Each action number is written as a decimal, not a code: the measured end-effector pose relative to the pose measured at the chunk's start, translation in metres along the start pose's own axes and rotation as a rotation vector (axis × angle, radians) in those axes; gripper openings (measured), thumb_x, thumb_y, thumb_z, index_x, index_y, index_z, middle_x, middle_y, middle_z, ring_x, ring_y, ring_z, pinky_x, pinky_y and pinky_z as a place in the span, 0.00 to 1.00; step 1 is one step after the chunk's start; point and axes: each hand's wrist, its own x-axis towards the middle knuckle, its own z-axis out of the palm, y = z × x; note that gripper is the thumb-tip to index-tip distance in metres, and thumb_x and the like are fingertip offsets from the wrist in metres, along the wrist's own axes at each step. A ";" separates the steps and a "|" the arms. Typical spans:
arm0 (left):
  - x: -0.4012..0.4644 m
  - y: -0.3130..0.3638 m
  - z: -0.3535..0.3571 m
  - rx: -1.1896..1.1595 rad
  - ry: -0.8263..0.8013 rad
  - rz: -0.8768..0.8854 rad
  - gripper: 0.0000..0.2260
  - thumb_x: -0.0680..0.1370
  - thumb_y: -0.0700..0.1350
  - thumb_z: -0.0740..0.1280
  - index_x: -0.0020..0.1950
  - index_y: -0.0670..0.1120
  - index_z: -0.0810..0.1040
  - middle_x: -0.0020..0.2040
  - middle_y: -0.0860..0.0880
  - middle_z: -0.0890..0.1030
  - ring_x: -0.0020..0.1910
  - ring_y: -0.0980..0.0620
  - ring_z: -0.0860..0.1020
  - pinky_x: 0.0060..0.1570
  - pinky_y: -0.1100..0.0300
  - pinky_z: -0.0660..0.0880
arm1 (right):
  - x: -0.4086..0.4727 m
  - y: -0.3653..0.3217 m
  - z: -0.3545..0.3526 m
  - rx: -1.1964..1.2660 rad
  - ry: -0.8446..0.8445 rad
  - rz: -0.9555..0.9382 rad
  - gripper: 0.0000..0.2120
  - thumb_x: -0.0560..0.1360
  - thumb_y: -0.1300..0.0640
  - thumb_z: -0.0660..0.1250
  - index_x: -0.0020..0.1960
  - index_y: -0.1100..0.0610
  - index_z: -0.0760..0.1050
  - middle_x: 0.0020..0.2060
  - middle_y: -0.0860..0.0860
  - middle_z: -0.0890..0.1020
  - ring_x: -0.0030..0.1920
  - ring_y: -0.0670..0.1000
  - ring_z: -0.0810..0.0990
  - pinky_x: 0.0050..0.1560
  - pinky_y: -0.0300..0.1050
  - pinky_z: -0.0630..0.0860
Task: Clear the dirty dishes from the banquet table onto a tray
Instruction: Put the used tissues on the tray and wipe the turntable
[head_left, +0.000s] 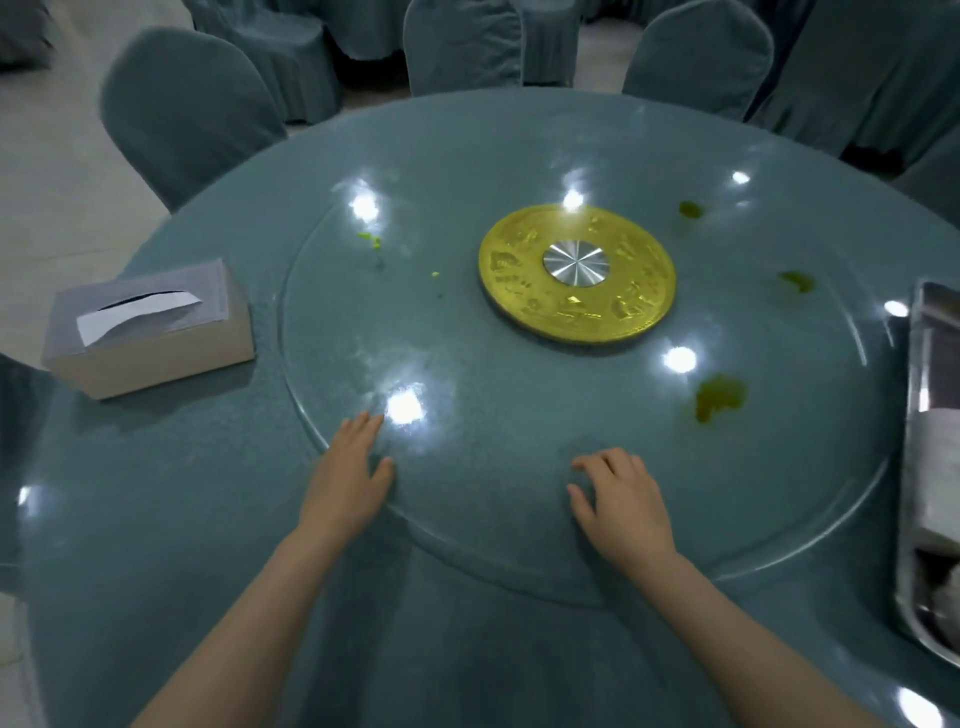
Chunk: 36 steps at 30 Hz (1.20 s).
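Observation:
A round banquet table (156, 519) with a blue-green cloth carries a glass turntable (519, 415) on a gold hub (576, 273). My left hand (348, 473) lies flat on the turntable's near rim, fingers straight. My right hand (623, 499) rests on the glass with loosely bent fingers and holds nothing. A steel tray (919, 415) sits at the table's right edge, mostly cut off by the frame; pale things lie in it, too blurred to name. Green food smears (719, 397) mark the glass. No dishes show on the table outside the tray.
A tissue box (148, 330) stands on the table at the left. Covered chairs (182, 109) ring the far side, with more covered furniture behind them. Small green crumbs (370, 239) lie on the turntable's far left.

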 end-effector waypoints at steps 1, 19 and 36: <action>0.001 0.002 0.002 0.006 -0.003 0.000 0.26 0.78 0.42 0.64 0.75 0.46 0.62 0.77 0.47 0.59 0.77 0.49 0.54 0.73 0.55 0.52 | 0.003 0.003 -0.001 0.002 -0.005 0.037 0.15 0.74 0.51 0.67 0.59 0.55 0.77 0.55 0.53 0.77 0.57 0.58 0.74 0.57 0.51 0.71; 0.046 -0.015 -0.001 0.099 0.018 -0.057 0.33 0.78 0.47 0.66 0.77 0.44 0.54 0.78 0.48 0.52 0.77 0.51 0.50 0.74 0.56 0.50 | 0.091 -0.003 0.003 0.041 -0.222 0.025 0.32 0.80 0.45 0.55 0.78 0.57 0.47 0.78 0.52 0.47 0.77 0.53 0.43 0.75 0.50 0.45; 0.027 0.025 0.054 0.354 -0.279 -0.172 0.68 0.51 0.79 0.63 0.67 0.49 0.18 0.69 0.49 0.21 0.71 0.48 0.25 0.66 0.42 0.29 | 0.111 -0.042 0.027 0.122 -0.239 -0.058 0.32 0.80 0.47 0.55 0.77 0.61 0.48 0.77 0.56 0.49 0.77 0.54 0.45 0.74 0.47 0.41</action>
